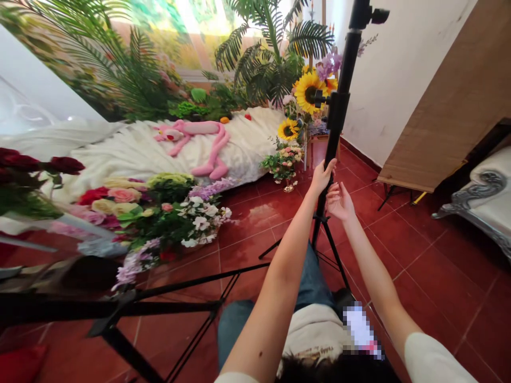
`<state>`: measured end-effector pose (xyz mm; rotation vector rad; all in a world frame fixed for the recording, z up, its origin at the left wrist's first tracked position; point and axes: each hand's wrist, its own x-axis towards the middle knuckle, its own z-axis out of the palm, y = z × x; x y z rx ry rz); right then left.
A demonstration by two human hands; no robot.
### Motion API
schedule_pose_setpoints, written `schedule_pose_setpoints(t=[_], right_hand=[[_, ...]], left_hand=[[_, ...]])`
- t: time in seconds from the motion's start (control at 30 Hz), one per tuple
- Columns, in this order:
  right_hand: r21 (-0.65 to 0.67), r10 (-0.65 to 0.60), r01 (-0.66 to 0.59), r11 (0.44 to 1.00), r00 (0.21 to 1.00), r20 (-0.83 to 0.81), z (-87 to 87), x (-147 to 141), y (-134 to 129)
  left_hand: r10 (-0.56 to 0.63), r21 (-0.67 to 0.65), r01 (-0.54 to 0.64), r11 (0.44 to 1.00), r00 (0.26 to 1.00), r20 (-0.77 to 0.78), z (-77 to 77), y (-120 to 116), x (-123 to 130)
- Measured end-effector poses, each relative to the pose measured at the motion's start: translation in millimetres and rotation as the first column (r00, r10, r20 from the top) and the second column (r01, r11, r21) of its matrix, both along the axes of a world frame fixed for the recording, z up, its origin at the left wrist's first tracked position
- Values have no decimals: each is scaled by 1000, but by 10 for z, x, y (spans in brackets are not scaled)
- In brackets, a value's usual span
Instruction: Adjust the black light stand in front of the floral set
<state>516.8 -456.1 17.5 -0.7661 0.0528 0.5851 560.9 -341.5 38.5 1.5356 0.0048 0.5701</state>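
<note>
A black light stand (338, 119) rises in front of me, tilted a little to the right, with its legs spread on the floor. My left hand (322, 178) is wrapped round its pole below the middle collar. Just lower and to the right, my right hand (340, 202) is beside the pole with its fingers loosely bent and apart. Nothing shows in that hand; whether its fingertips touch the pole, I cannot tell. A clamp knob (320, 99) sticks out from the collar, and another knob (380, 16) is near the top.
A second black stand (171, 306) lies across the lower left. Flower bunches (191, 213) stand at the left, by a white-draped platform (251, 133) bearing a pink plush toy (213, 141). Sunflowers (309, 93) are behind the pole. A brown panel (435, 127) and ornate white sofa (491, 186) are at right.
</note>
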Motion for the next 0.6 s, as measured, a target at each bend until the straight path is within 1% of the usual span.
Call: schedule_pose_setpoints(t=[0.03,0.07,0.1,0.13,0.17,0.2,0.23,0.27,0.3,0.33,0.37,0.4,0.43,0.47,0.5,0.53,0.57,0.6], right_hand=[[81,-17,24,996,996,-89,29,5,15],[190,-3,42,981,980,-201,47,3,21],[328,52,59,943,945,-322,57,0,19],[477,143,91,874,890,-432,63,0,11],[607,253,139,782,820,-514,65,7,0],[689,348,189,699,752,-559,64,23,-11],[718,397,213,662,713,-578,61,48,-19],[695,384,189,694,719,-579,56,81,-22],[598,305,106,794,782,-544,49,117,-20],[416,198,8,910,871,-450,41,154,-16],[191,112,-54,980,945,-309,34,186,-13],[-38,69,-76,996,987,-143,29,210,-16],[-249,66,-55,967,997,34,28,224,-27],[-440,99,6,898,972,214,31,228,-50],[-604,165,114,789,907,387,37,223,-83],[-721,266,276,635,798,540,46,212,-127],[-754,394,476,453,652,648,57,199,-177],[-695,506,651,306,508,697,70,187,-229]], left_hand=[[8,5,-8,1000,1000,0,8,-5,-9],[8,9,-8,1000,1000,0,11,-9,-15],[5,10,-5,1000,1000,-1,11,-12,-17],[-1,10,1,1000,1000,-5,8,-14,-17],[-6,7,6,1000,1000,-8,2,-16,-16],[-10,3,10,1000,1000,-10,-4,-16,-12],[-14,-4,14,1000,1000,-9,-11,-16,-9],[-18,-12,18,1000,1000,-7,-17,-16,-4],[-22,-22,22,1000,1000,-3,-22,-17,-1],[-26,-31,26,999,1000,2,-25,-18,2],[-30,-36,30,999,1000,6,-27,-19,4],[-34,-38,34,999,999,8,-29,-20,5],[-33,-38,34,999,999,9,-31,-21,5],[-32,-38,32,999,999,10,-33,-23,4],[-31,-38,31,999,999,11,-35,-24,2],[-29,-38,29,999,1000,10,-39,-25,0],[-26,-37,26,999,1000,9,-44,-26,-1],[-23,-34,23,999,1000,10,-49,-26,-2]])
